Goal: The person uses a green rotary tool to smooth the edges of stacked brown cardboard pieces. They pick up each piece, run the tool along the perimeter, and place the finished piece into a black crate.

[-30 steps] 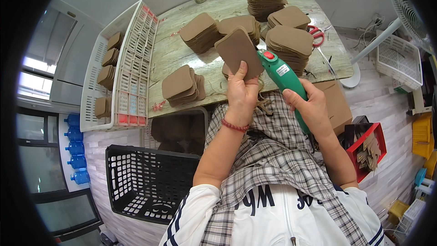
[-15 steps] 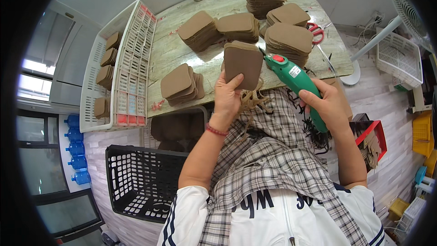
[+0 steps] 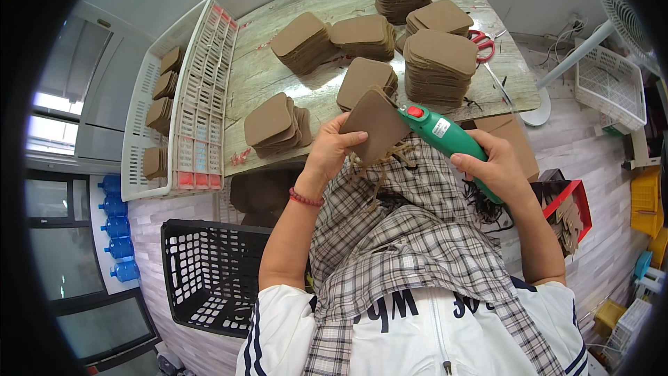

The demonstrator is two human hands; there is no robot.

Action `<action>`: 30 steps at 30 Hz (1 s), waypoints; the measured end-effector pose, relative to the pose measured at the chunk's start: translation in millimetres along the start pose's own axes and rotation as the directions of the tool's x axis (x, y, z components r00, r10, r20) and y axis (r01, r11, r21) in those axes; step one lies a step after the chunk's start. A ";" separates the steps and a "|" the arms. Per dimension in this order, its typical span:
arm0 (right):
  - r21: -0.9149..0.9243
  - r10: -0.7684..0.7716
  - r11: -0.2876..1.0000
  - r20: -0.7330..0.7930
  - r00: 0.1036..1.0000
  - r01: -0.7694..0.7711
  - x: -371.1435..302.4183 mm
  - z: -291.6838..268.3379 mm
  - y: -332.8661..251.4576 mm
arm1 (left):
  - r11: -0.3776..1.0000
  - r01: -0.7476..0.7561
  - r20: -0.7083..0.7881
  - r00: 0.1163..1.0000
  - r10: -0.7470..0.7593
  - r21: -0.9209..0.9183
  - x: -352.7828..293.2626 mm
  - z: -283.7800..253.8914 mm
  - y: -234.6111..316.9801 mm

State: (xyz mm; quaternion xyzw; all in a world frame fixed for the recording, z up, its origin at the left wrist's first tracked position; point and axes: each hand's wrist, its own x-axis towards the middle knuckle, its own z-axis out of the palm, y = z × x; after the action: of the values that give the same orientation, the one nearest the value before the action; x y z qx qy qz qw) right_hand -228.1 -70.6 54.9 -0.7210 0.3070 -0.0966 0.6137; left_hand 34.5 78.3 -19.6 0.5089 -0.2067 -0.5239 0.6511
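Observation:
My left hand (image 3: 332,151) pinches a brown rounded flat pad (image 3: 378,127) over the table's near edge, thumb on its face. The pad is tilted, one corner up. My right hand (image 3: 497,165) is wrapped round green cordless electric scissors (image 3: 445,131) with a red button. Their tip meets the pad's upper right edge; the blade itself is hard to make out. Just beyond the held pad stands a stack of like pads (image 3: 367,82). A taller stack (image 3: 440,69) is to its right, and a smaller, fanned-out one (image 3: 275,125) lies to the left.
More pad stacks sit farther back on the table (image 3: 261,73). Red-handled scissors (image 3: 481,45) lie at its right. A white crate (image 3: 209,97) with pads flanks the left side; a black basket (image 3: 212,271) is below. Cord scraps (image 3: 390,161) lie on my plaid apron (image 3: 410,251).
The held pad has come down toward me and turned clockwise, away from the stack behind it. The electric scissors have dropped slightly, their tip now against the pad's edge.

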 end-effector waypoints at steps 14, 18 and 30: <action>0.147 0.051 0.987 0.114 0.992 -0.068 3.3 -0.4 4.0 | 0.931 -0.149 -0.124 0.972 0.200 0.333 -14.7 -14.4 17.5; 0.178 0.066 0.980 0.147 0.987 -0.092 1.7 2.0 2.5 | 0.972 -0.226 -0.186 0.954 0.234 0.063 -16.3 -22.1 19.4; 0.093 0.075 0.991 0.215 0.974 -0.097 1.6 7.9 2.2 | 0.992 -0.070 -0.111 0.991 0.081 0.102 -19.3 -25.4 26.8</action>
State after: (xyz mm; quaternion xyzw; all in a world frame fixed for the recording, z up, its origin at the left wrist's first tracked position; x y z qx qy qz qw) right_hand -223.5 -65.1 50.7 -0.6808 0.2657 -0.0086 0.6825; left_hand 60.5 105.1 -1.0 0.5613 -0.2135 -0.4580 0.6555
